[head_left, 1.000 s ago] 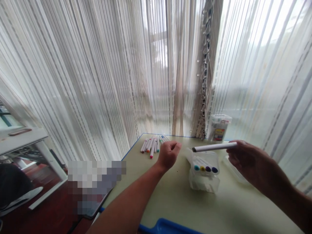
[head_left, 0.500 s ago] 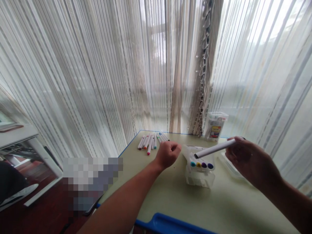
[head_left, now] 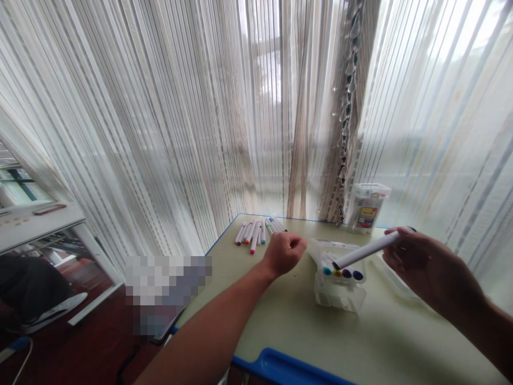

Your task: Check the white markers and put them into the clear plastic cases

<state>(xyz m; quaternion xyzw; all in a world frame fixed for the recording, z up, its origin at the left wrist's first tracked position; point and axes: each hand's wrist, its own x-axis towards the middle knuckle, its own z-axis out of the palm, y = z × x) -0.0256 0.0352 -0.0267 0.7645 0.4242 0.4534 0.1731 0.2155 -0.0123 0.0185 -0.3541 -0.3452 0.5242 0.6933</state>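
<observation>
My right hand (head_left: 425, 270) pinches a white marker (head_left: 366, 249) whose dark tip points down-left, right over a clear plastic marker box (head_left: 340, 291). The box holds several markers with coloured caps (head_left: 343, 272). My left hand (head_left: 285, 252) rests as a loose fist on the pale green table (head_left: 288, 326), just left of the box; nothing shows in it. Behind the left hand lie several loose markers (head_left: 256, 233) in a row near the table's far edge.
A second clear container with a red and yellow label (head_left: 366, 208) stands at the back right by the striped curtain (head_left: 180, 117). A clear lid (head_left: 390, 275) lies right of the box. A blue object (head_left: 288, 369) sits at the near edge.
My right hand has tilted the white marker and lowered its tip from level in the air to the box's row of caps. The left fist has stayed put.
</observation>
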